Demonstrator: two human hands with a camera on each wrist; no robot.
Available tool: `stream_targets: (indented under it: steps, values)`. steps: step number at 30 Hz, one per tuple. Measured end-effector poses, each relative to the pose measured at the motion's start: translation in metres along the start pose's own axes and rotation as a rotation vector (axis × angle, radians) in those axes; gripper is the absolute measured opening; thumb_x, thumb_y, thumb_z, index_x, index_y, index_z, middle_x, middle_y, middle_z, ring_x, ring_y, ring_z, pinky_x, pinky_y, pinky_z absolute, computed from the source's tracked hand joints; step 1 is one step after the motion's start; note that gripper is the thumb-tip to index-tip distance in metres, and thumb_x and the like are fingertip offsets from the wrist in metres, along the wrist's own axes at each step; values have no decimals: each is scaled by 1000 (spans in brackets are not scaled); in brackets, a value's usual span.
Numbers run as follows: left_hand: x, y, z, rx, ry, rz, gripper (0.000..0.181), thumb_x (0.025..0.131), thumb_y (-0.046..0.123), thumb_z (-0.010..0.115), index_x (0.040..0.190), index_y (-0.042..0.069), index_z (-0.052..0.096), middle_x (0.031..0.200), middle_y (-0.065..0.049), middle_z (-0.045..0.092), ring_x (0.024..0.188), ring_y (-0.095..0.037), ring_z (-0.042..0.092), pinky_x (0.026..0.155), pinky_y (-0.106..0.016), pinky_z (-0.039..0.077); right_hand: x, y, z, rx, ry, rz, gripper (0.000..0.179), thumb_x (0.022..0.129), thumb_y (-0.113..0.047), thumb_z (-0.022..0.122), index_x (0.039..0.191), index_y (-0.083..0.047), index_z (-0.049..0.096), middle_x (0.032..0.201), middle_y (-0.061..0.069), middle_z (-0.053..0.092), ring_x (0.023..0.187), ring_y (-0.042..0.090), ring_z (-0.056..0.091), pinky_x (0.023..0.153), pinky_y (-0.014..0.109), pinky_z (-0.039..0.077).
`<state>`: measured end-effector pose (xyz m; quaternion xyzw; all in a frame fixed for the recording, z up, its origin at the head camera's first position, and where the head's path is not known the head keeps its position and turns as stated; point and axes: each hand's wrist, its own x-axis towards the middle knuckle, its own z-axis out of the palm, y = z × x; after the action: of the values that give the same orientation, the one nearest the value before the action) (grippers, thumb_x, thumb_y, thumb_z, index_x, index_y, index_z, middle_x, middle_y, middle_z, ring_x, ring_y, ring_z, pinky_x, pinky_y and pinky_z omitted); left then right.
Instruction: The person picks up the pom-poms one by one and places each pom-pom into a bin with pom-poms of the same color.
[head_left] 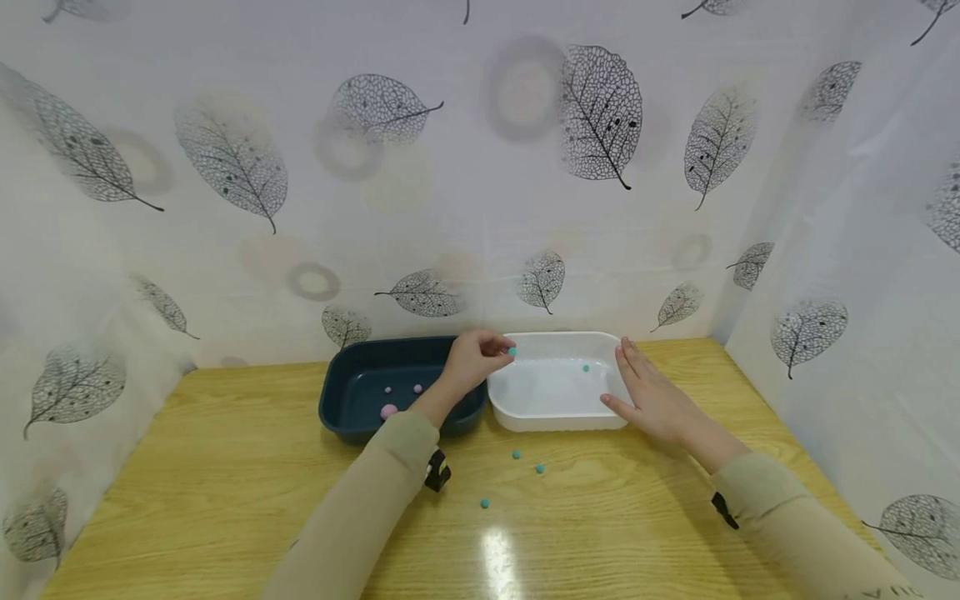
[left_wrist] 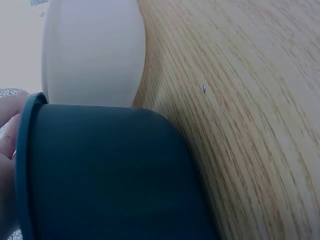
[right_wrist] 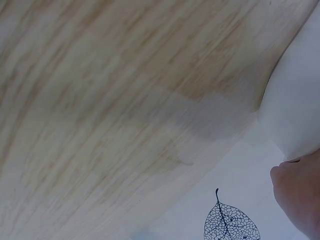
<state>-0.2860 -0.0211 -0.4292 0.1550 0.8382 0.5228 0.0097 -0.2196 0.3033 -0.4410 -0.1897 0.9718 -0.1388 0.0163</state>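
Note:
My left hand [head_left: 468, 364] pinches a small teal ball [head_left: 512, 352] between thumb and fingertips, over the spot where the two containers meet. Below that wrist stands a dark blue-green tray [head_left: 347, 429], with a larger pink ball [head_left: 388, 411] and two smaller pink balls [head_left: 417, 388] visible in it. To its right is a white tray [head_left: 555, 422] holding one teal ball [head_left: 586, 367]. My right hand [head_left: 656, 402] rests at the white tray's right end, fingers straight along the rim and thumb apart from them.
On the wooden table [head_left: 225, 483], in front of the trays, lie three loose teal balls [head_left: 516, 454]. A leaf-patterned curtain [head_left: 480, 183] hangs behind the table and along both sides. Dark wrist devices [head_left: 437, 471] show at both sleeves.

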Motion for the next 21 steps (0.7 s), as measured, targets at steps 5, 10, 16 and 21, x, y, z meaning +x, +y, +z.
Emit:
stream_targets:
  steps: [5,10,16,21]
  values:
    - [0,2,-1,5,-5,10,19,94,6,79,112,0,80,105,-18,80,98,-32,76,81,-29,64,-1,-1,-1,8,0,-2,93,110,-48,52,164,14,10,175,31,-2,163,51,5,131,66,17]
    - [0,2,-1,2,3,20,20,94,6,79,113,-2,79,103,-18,80,96,-32,76,79,-27,63,-2,-2,-1,9,-2,-1,93,110,-48,52,164,14,9,175,31,-2,163,51,5,131,67,17]
    - [-1,-2,-2,-34,11,34,19,94,3,79,112,-3,79,106,-20,80,98,-34,76,81,-27,64,-2,-1,-1,2,-4,-2,93,110,-48,52,164,15,10,175,31,-3,163,51,5,131,67,17]
    - [-8,-3,-6,-66,4,47,18,95,2,78,112,-3,79,107,-20,79,96,-29,74,80,-23,61,-2,-2,-1,1,-3,-3,92,110,-48,51,164,15,10,175,31,-3,163,51,5,131,67,17]
